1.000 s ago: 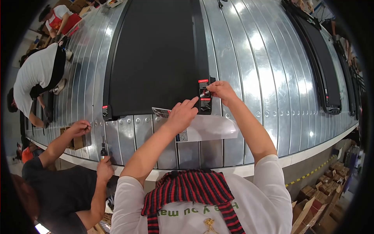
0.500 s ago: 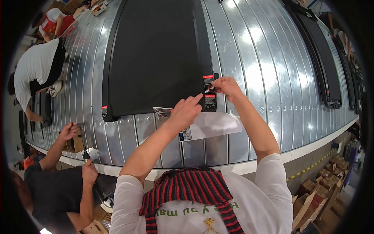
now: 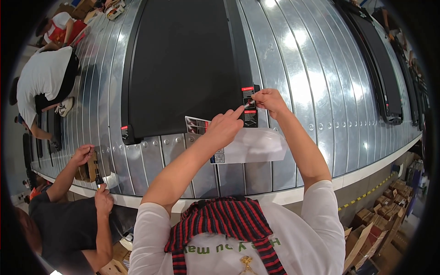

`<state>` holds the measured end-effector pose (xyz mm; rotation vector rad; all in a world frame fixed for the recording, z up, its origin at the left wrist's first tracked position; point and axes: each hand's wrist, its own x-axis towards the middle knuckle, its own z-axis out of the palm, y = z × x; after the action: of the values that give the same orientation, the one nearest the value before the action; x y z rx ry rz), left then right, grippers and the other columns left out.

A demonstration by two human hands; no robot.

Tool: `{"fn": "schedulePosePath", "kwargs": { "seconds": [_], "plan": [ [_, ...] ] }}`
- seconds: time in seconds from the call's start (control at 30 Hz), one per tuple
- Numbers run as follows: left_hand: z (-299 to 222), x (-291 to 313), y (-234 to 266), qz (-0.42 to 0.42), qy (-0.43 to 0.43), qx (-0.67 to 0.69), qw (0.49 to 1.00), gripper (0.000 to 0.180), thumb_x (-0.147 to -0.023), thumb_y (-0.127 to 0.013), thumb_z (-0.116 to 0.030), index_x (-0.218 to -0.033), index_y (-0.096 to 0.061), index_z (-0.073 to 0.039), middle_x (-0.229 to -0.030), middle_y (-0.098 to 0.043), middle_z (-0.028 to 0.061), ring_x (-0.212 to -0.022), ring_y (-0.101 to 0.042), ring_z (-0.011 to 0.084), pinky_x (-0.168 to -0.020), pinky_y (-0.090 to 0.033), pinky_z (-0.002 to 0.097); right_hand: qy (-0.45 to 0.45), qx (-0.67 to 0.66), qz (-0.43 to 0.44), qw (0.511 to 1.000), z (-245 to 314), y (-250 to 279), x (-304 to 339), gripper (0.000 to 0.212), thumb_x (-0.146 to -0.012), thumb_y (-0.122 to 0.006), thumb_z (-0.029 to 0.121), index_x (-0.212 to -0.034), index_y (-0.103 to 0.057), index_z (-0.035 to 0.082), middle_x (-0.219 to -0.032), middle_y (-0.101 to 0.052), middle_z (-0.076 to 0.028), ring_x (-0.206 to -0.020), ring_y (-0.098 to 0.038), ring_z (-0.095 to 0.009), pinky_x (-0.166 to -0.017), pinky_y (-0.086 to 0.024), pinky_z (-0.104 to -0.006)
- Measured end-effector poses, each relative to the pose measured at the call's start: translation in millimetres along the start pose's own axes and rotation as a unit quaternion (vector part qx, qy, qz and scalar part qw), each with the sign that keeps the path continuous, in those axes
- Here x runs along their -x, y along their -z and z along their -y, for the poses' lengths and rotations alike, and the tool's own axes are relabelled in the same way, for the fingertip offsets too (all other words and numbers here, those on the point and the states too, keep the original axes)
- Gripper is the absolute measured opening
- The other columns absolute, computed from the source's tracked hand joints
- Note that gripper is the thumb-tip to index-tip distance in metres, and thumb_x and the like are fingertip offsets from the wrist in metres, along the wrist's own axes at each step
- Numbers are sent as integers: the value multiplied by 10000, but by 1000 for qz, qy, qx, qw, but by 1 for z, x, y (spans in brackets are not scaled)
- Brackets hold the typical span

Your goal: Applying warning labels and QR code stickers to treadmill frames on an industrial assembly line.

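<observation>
A large black flat panel [image 3: 183, 59] with raised side rails lies before me on the metal slats. At its near right corner, black labels with red bands [image 3: 249, 118] sit on the rail. My right hand [image 3: 271, 101] is closed in a pinch at the right edge of the upper label [image 3: 248, 93]. My left hand [image 3: 223, 127] reaches in from the left, its index finger stretched onto the labels. Its other fingers are curled over a white label sheet [image 3: 256, 145], which bends out below the panel's edge; the grip is partly hidden.
At the lower left a co-worker [image 3: 64, 229] holds a dark-handled tool [image 3: 99, 178]. Another person [image 3: 46, 78] bends over the table farther left. More black panels [image 3: 382, 68] lie at the right. Cardboard boxes [image 3: 373, 224] stand below the table's white edge [image 3: 362, 176].
The panel sits slightly farther right in the picture. My left index finger has moved right and up onto the labels. My right hand keeps its pinch there.
</observation>
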<state>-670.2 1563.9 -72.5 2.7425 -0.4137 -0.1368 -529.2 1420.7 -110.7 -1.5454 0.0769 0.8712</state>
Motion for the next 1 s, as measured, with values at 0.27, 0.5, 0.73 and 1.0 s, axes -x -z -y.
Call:
{"fn": "schedulePosePath", "kwargs": {
  "seconds": [0.27,0.5,0.73,1.0],
  "plan": [
    [-3,-11,9,66,5,-2,998,79,-617,-600,-29,-679,-552,-17,-1223,-417,106,-904,-484,251,-706,-448,374,17,-12,-25,999,-2,-4,4,78,-716,-615,35,-732,-571,-28,-672,-562,-72,-580,-514,-113,-512,-417,-214],
    [1,-14,7,61,6,7,998,108,-630,-545,18,-720,-594,-15,-1180,-434,117,-915,-481,245,-715,-434,373,61,18,-57,996,-7,-8,-5,83,-675,-618,34,-675,-571,-35,-597,-542,-59,-510,-481,-107,-455,-379,-227],
    [4,-9,-6,-11,20,-47,999,111,-658,-546,-99,-724,-629,-64,-996,-492,77,-816,-522,253,-597,-471,363,298,348,-133,879,-8,-18,10,241,-666,-628,244,-725,-594,13,-645,-569,-152,-619,-565,-275,-555,-433,-365],
    [6,0,-40,31,-15,-41,999,116,-678,-533,-129,-719,-624,-70,-1122,-454,116,-874,-490,234,-619,-437,362,191,301,-124,926,-51,-10,-11,568,-554,-773,374,-827,-473,-24,-718,-540,-122,-655,-551,-213,-566,-450,-317]
  ]
}}
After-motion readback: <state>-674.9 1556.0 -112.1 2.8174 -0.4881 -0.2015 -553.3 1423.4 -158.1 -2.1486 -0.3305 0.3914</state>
